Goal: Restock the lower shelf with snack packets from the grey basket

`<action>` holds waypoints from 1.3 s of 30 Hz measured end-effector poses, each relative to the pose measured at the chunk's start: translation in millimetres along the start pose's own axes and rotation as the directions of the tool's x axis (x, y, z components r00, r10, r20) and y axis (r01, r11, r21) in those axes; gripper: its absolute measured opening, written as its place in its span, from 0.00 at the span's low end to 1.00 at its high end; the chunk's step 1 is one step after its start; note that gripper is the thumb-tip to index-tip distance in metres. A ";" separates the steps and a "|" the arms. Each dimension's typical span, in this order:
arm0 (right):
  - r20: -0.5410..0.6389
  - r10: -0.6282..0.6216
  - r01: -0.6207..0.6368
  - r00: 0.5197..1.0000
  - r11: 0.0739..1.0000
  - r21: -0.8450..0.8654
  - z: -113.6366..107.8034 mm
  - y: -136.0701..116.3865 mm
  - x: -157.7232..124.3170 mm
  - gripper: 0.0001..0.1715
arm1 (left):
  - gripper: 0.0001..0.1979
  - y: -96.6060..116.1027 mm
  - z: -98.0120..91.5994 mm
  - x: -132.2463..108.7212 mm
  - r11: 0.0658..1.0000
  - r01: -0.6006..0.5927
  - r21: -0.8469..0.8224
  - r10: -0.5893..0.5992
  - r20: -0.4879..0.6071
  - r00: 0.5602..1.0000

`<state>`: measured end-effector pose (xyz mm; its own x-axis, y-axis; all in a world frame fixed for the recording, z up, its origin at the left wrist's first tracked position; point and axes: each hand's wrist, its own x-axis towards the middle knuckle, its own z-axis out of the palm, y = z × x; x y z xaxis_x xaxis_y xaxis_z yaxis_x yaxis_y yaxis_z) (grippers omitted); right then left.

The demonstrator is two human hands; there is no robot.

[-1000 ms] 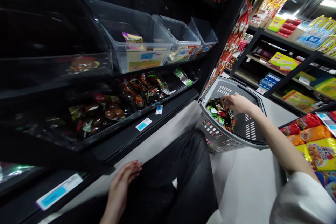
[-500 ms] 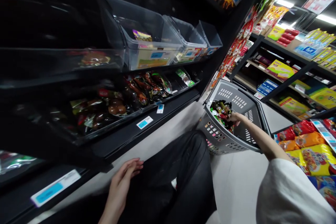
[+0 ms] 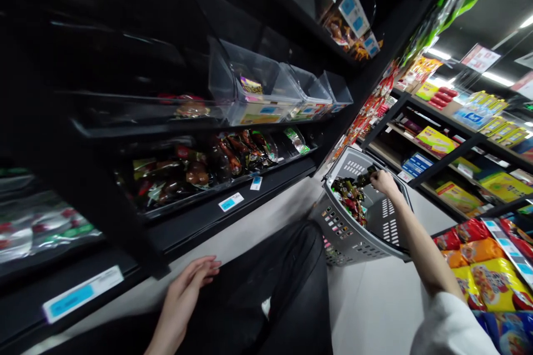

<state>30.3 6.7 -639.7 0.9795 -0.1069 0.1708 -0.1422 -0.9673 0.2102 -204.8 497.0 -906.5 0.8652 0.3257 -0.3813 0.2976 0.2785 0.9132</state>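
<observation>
**Head view, crouched at a store shelf.** We grip a dark snack packet [image 3: 365,177] in the right hand [image 3: 383,182]. The fingers are closed on one end, and the packet juts toward 9 o'clock, just above the heap of wrapped snacks [image 3: 350,201] in the tilted grey basket [image 3: 358,241], at 3 o'clock in the frame. The left hand [image 3: 183,299], at 7 o'clock, lies flat with its fingers loosely extended, holding nothing, beside the dark trouser leg [image 3: 287,283]. Bagged snacks [image 3: 200,169] fill the black shelf at 10 o'clock. We judge the step in hand to be picking from the basket. Clearing it calls for a firm pinch and a lift over the rim.
</observation>
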 end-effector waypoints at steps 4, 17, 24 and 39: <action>-0.329 -0.080 0.132 0.941 0.981 0.141 -27.1 -43.5 -18.9 0.23 | 0.33 -3.3 -2.1 0.1 1.000 -0.021 0.002 0.021 0.006 1.000; -0.476 -0.549 0.721 0.687 0.431 0.543 -58.9 -215.8 -173.9 0.14 | 0.27 14.5 15.2 -19.5 0.865 -0.056 -0.499 0.219 0.276 0.936; -0.398 -0.718 0.647 0.571 0.095 0.757 47.0 -317.9 -211.1 0.14 | 0.29 9.0 11.8 -15.5 0.718 -0.094 -0.690 0.179 0.053 0.982; 0.221 -0.652 -0.455 0.726 -0.212 0.865 124.2 -359.7 -229.4 0.29 | 0.23 8.2 13.7 -8.2 0.947 -0.174 -0.270 0.175 -0.022 0.984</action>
<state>-125.5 350.5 -874.1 0.8349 0.5017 -0.2263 -0.2917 0.0549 -0.9549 -203.9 484.2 -893.9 0.8949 0.3890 -0.2188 0.0219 0.4513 0.8921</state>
